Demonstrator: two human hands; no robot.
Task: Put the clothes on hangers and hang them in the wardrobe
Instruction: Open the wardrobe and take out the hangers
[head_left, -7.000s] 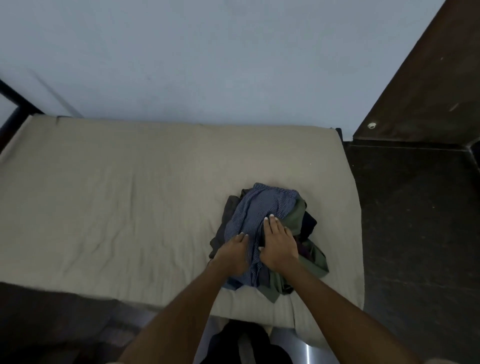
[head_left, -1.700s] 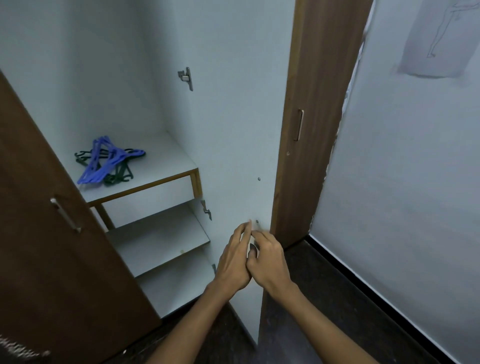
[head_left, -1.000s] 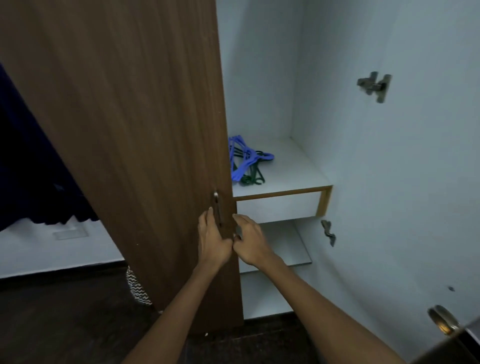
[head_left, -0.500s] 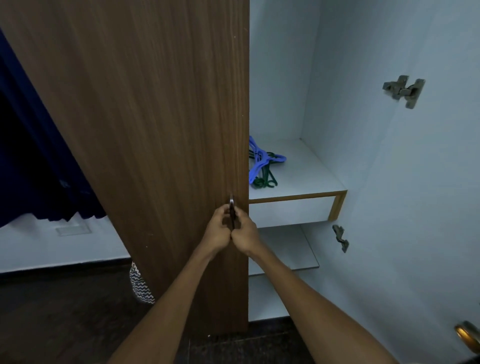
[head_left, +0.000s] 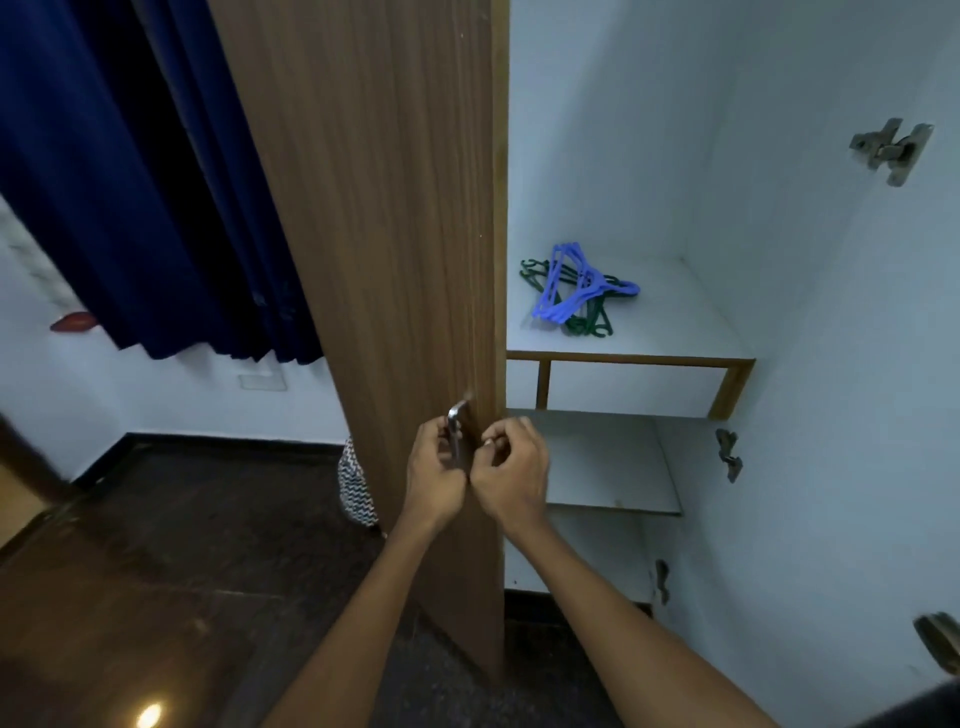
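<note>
Pale blue-white walls line the inside of the open wardrobe (head_left: 779, 260), and a dark polished floor (head_left: 156, 571) spreads below it on the left. A tall brown wood-grain wardrobe door (head_left: 374, 208) stands edge-on in the middle of the view. On its face sits a slim silver metal door handle (head_left: 456, 434).

The left hand (head_left: 435, 475) has its fingers (head_left: 434, 431) curled round that handle, clamped on it. The right hand (head_left: 511, 475) sits just beside it, touching it at the door's edge, with its fingers (head_left: 506, 434) curled together; whether they pinch anything I cannot tell.

Above and to the right of the right fingers, on the top white wardrobe shelf (head_left: 675, 332) with a wooden front edge, lies a loose tangle of plastic clothes hangers: bright blue hangers (head_left: 571, 288) on top, dark green hangers (head_left: 589, 322) underneath, their hooks and arms crossing at angles. A second, lower shelf (head_left: 608, 467) lies right behind the right fingers.

Metal hinge plates (head_left: 891, 148) are fixed to the right wall. Far left of the left fingers hangs a dark navy pleated curtain (head_left: 130, 182), and a black-and-white zigzag-patterned basket (head_left: 356, 488) peeks out from behind the door near the floor.
</note>
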